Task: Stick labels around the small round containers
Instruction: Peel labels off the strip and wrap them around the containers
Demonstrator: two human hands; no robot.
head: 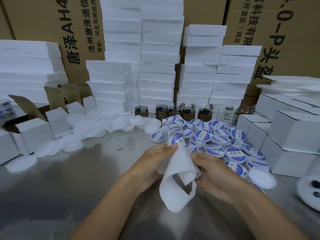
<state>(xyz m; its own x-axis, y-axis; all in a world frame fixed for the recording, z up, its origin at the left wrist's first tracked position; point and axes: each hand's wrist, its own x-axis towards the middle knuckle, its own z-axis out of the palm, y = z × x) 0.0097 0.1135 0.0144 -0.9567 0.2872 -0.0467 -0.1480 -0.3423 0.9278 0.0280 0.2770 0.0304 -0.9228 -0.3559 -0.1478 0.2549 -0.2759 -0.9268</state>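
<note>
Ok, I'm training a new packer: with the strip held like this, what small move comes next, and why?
Probably peel the label off the backing strip with the left hand: its fingertips pinch the strip right at that label, while the right hand holds it.

White label strip; blue-and-white round containers; white foam blocks; brown cartons.

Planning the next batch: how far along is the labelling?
Done: a heap of blue-labelled containers lies at right. In hand: left hand and right hand hold the label strip, with labels on it. Left: unclear; a plain white round piece beside the heap and white discs at left carry no labels.
</note>
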